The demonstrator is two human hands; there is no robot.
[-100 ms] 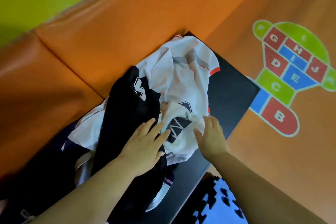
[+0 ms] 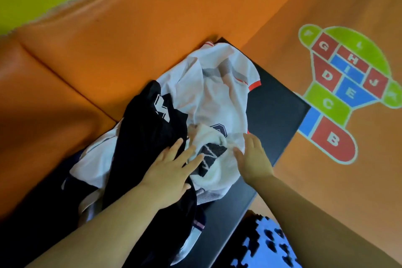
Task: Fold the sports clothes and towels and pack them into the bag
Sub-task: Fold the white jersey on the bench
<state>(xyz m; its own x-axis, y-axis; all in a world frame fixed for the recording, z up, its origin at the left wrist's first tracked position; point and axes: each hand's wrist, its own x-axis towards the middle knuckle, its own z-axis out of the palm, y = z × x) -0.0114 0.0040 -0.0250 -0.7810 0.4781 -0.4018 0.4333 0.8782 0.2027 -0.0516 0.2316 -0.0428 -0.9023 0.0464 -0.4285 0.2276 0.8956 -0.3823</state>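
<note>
Barely begun, I judge: my left hand (image 2: 167,172) lies spread on the crumpled black sports garment (image 2: 148,128), my right hand (image 2: 253,159) flat against the bunched white red-trimmed jersey (image 2: 217,93); both unfolded on the dark mat (image 2: 276,111), no bag visible.

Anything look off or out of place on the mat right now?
Nothing damaged or spilled, only untidy: a black garment lies draped over a crumpled white shirt on the black mat.
</note>
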